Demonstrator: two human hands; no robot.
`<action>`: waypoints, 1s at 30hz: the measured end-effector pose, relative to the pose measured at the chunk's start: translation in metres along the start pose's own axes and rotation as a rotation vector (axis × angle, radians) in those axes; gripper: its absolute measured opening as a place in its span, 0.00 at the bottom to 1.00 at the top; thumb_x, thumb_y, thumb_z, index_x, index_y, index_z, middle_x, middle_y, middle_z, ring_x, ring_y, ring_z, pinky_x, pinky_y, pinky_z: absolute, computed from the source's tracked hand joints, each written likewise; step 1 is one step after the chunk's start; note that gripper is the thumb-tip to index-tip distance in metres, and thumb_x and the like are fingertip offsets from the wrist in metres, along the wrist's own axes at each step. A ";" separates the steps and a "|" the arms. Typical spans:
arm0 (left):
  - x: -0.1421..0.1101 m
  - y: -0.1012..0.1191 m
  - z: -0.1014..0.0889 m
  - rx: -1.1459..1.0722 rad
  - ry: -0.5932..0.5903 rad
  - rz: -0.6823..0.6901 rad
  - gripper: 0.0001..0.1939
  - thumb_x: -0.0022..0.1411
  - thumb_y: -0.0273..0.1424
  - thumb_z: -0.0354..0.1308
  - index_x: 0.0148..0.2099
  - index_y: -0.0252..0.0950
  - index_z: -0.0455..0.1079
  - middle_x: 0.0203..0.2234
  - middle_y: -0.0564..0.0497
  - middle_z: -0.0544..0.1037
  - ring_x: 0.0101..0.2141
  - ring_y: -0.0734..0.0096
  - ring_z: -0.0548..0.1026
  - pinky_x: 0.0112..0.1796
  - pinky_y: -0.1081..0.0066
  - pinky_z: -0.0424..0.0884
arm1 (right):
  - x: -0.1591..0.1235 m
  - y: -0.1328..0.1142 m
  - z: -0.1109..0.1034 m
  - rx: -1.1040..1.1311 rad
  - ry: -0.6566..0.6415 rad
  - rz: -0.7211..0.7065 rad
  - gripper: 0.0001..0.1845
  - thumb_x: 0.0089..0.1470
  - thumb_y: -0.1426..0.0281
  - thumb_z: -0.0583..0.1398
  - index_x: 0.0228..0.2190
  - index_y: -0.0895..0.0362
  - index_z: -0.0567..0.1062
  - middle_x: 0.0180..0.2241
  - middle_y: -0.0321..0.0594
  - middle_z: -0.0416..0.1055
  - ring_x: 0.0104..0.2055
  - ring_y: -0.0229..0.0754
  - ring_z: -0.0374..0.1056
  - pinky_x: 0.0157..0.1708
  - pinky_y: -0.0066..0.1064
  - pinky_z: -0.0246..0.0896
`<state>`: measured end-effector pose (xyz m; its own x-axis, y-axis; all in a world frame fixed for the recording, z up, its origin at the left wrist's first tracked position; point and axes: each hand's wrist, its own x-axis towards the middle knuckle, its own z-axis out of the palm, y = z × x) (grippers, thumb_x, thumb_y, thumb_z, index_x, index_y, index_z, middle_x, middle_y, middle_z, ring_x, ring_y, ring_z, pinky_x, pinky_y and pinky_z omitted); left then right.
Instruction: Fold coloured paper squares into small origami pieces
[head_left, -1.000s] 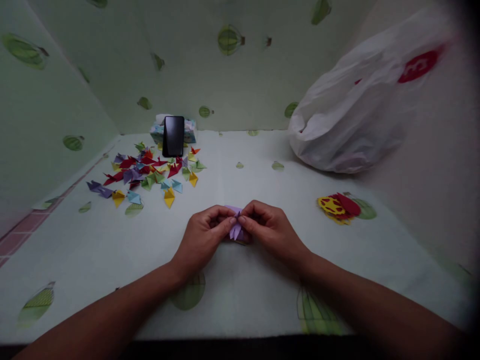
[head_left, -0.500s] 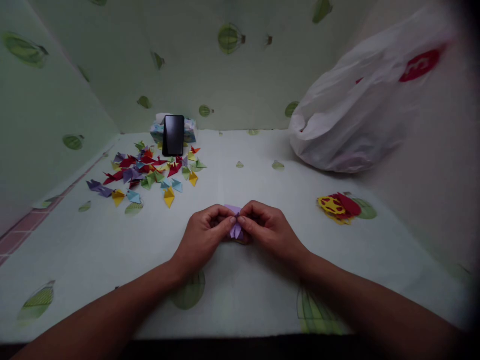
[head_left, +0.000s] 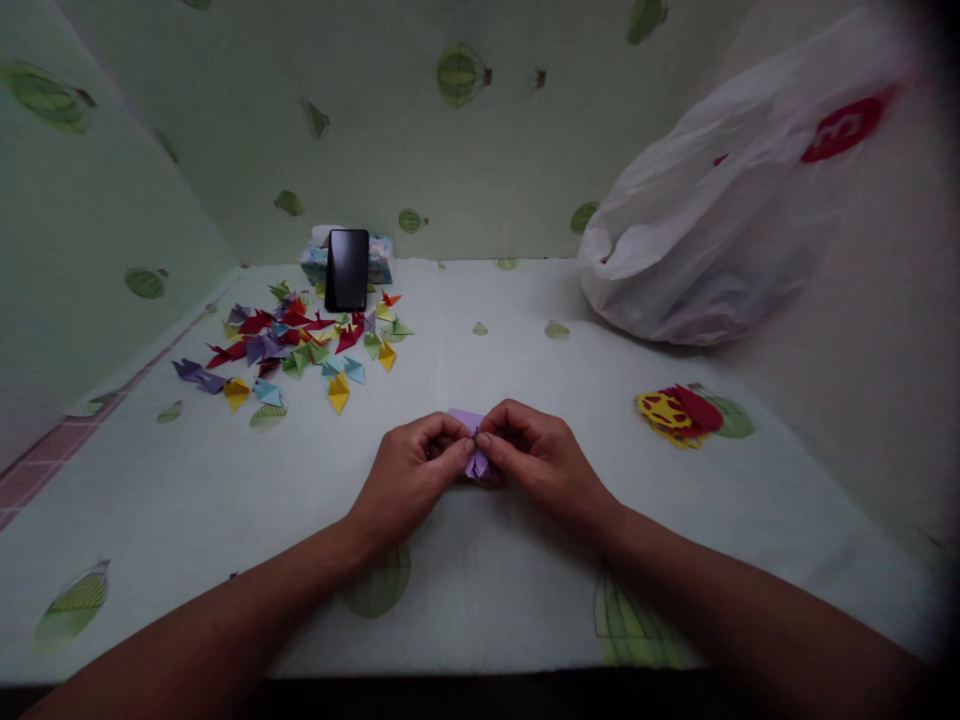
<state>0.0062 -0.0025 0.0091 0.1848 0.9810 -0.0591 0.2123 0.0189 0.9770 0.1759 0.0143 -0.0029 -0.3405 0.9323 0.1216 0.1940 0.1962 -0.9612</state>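
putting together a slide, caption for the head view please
Left hand and right hand pinch purple paper; beyond are colourful folded papers, a phone and a white bag.

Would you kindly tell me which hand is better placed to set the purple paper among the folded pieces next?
Probably the left hand: the folded pieces lie beyond it, on its own side. The right hand also pinches the purple paper, so it would need to let go.

left hand (head_left: 412, 460): bare | right hand (head_left: 551, 455): bare | forearms (head_left: 240, 605): bare, smoothly tapering
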 end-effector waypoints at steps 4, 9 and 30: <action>0.001 0.000 -0.002 -0.008 -0.009 0.012 0.07 0.60 0.31 0.59 0.34 0.32 0.73 0.26 0.53 0.74 0.28 0.75 0.69 0.31 0.74 0.64 | 0.001 -0.001 -0.001 0.017 -0.043 0.007 0.09 0.58 0.67 0.57 0.27 0.57 0.70 0.20 0.33 0.67 0.22 0.36 0.62 0.24 0.29 0.57; 0.002 -0.001 -0.004 -0.037 -0.034 0.014 0.08 0.62 0.33 0.59 0.36 0.32 0.73 0.27 0.52 0.75 0.30 0.73 0.70 0.33 0.73 0.65 | 0.001 -0.003 -0.001 0.047 -0.061 0.011 0.10 0.59 0.67 0.56 0.27 0.57 0.70 0.19 0.33 0.66 0.22 0.35 0.62 0.25 0.29 0.57; 0.003 0.001 -0.004 0.022 -0.127 0.013 0.07 0.60 0.31 0.57 0.32 0.33 0.72 0.25 0.53 0.75 0.26 0.75 0.69 0.29 0.75 0.64 | 0.001 0.000 -0.003 0.064 -0.076 0.032 0.10 0.57 0.65 0.60 0.27 0.57 0.69 0.22 0.35 0.68 0.23 0.35 0.64 0.24 0.28 0.59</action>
<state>0.0034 0.0013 0.0111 0.3076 0.9487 -0.0732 0.2296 0.0006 0.9733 0.1780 0.0156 -0.0018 -0.4047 0.9115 0.0735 0.1476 0.1444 -0.9784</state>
